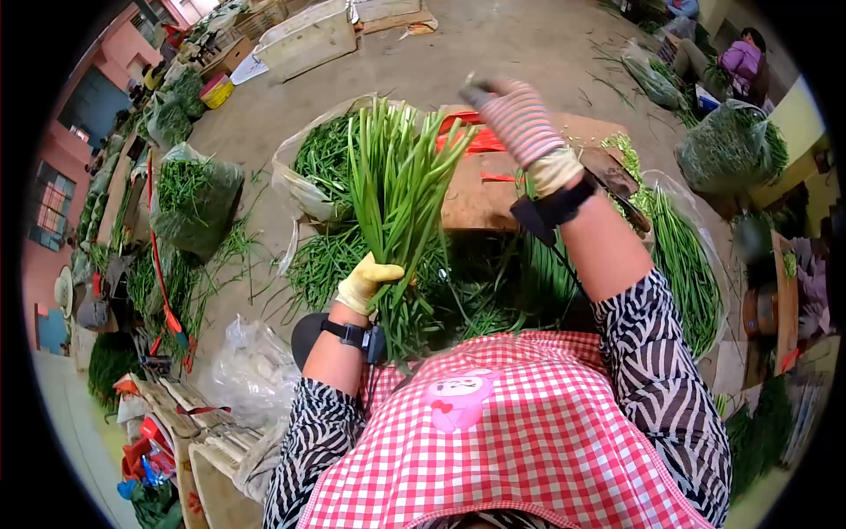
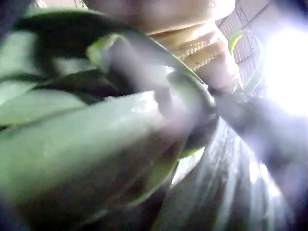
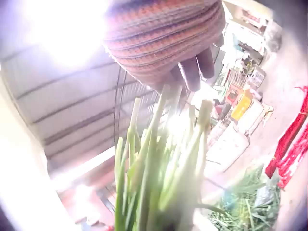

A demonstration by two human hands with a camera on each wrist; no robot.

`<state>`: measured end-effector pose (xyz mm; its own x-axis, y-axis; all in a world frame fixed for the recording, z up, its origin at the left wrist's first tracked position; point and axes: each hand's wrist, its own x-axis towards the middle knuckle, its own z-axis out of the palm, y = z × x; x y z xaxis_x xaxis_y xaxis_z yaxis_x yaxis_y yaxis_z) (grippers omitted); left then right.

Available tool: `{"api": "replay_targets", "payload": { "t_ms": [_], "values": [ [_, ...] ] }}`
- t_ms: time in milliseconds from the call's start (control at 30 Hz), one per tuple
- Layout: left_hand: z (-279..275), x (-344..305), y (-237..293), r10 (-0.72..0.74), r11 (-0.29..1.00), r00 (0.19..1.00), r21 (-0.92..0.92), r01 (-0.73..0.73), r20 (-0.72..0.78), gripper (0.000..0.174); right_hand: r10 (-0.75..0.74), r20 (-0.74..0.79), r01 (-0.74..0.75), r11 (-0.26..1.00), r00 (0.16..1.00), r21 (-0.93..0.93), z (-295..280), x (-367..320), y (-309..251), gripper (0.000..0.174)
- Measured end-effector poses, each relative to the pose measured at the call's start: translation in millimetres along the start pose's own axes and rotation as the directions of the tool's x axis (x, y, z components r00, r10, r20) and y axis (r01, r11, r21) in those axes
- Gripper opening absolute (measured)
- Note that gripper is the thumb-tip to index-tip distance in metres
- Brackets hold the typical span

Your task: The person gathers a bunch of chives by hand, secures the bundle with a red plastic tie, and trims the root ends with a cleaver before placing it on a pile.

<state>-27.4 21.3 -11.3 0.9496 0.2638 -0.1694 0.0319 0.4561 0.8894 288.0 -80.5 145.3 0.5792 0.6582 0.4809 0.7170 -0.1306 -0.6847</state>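
In the head view my left hand (image 1: 368, 280), in a pale yellow glove, grips a bunch of long green stalks (image 1: 397, 185), holding it upright with its pale ends upward. Close up in the left wrist view are the thick folded leaves (image 2: 82, 149) and part of the glove (image 2: 202, 50). My right hand (image 1: 513, 115), in a striped glove with dark fingertips, is raised beyond and right of the bunch. The right wrist view shows its fingers (image 3: 191, 74) extended, just above the cut stalk ends (image 3: 159, 139). A small pale spot shows at its fingertips in the head view.
A wooden board (image 1: 480, 198) in front carries red ties (image 1: 476, 139) and green scraps. Plastic bags of greens stand behind the bunch (image 1: 324, 163) and at right (image 1: 683, 264). More bagged greens (image 1: 196, 203) stand left. A white crate (image 1: 307, 40) lies beyond; a person (image 1: 745, 62) sits far right.
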Motion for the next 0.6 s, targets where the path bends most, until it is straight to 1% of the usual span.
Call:
{"api": "replay_targets", "payload": {
  "t_ms": [33, 67, 100, 133, 167, 267, 300, 367, 400, 500, 533, 567, 600],
  "values": [
    [-1.2, -0.7, -2.3, 0.001, 1.000, 1.000, -0.008, -0.001, -0.009, 0.056, 0.012, -0.153, 0.016, 0.984, 0.988, 0.177, -3.8, 5.6, 16.1, 0.042],
    [2.8, -1.6, -0.7, 0.012, 1.000, 1.000, -0.027, -0.012, -0.026, 0.055, 0.074, -0.014, -0.067, 0.956, 0.997, 0.287, -15.6, 2.0, 15.1, 0.041],
    [-0.2, -2.6, -1.8, 0.014, 1.000, 1.000, -0.014, -0.014, -0.028, 0.054, 0.118, 0.128, -0.159, 0.911, 0.985, 0.380, -33.5, -4.8, 3.2, 0.041],
    [-3.0, -1.7, -2.1, 0.016, 1.000, 0.999, 0.001, -0.016, -0.027, 0.054, 0.144, 0.269, -0.258, 0.853, 0.952, 0.453, -49.3, -10.9, -12.3, 0.041],
    [-3.8, -0.8, -2.2, 0.016, 1.000, 1.000, 0.015, -0.016, -0.023, 0.053, 0.239, 0.446, -0.402, 0.859, 0.863, 0.317, -50.8, -17.4, -36.4, 0.036],
    [9.8, -1.3, 7.2, 0.016, 0.998, 1.000, 0.055, -0.015, -0.020, 0.051, 0.231, 0.584, -0.449, 0.855, 0.778, 0.259, -30.0, -36.9, -50.7, 0.029],
    [15.0, -1.4, 11.3, 0.013, 0.997, 1.000, 0.072, -0.011, -0.019, 0.050, 0.233, 0.662, -0.496, 0.835, 0.713, 0.240, -24.1, -37.7, -52.4, 0.026],
    [24.8, -2.5, 16.5, 0.016, 0.995, 0.999, 0.096, -0.012, -0.039, 0.053, 0.179, 0.711, -0.513, 0.809, 0.680, 0.288, -12.4, -40.2, -49.1, 0.022],
    [25.3, -2.1, 15.4, 0.018, 0.997, 0.999, 0.080, -0.015, -0.030, 0.054, 0.164, 0.712, -0.484, 0.832, 0.683, 0.273, -9.6, -40.8, -49.7, 0.022],
    [18.5, -2.3, 9.1, 0.001, 0.999, 1.000, 0.044, 0.000, -0.016, 0.056, 0.222, 0.644, -0.434, 0.881, 0.732, 0.189, 0.8, -33.1, -29.8, 0.026],
    [16.6, -1.9, 7.8, -0.009, 0.999, 1.000, 0.036, 0.009, -0.009, 0.056, 0.209, 0.627, -0.397, 0.901, 0.751, 0.174, -0.9, -27.7, -20.8, 0.030],
    [16.7, -1.8, 8.1, -0.004, 1.000, 1.000, 0.031, 0.004, -0.010, 0.056, 0.239, 0.576, -0.388, 0.910, 0.782, 0.149, -15.1, -26.0, -31.9, 0.034],
    [17.2, -1.9, 8.4, 0.001, 1.000, 1.000, 0.025, -0.001, -0.012, 0.056, 0.283, 0.531, -0.488, 0.821, 0.798, 0.296, -21.5, -16.5, -25.5, 0.034]
  ]
}}
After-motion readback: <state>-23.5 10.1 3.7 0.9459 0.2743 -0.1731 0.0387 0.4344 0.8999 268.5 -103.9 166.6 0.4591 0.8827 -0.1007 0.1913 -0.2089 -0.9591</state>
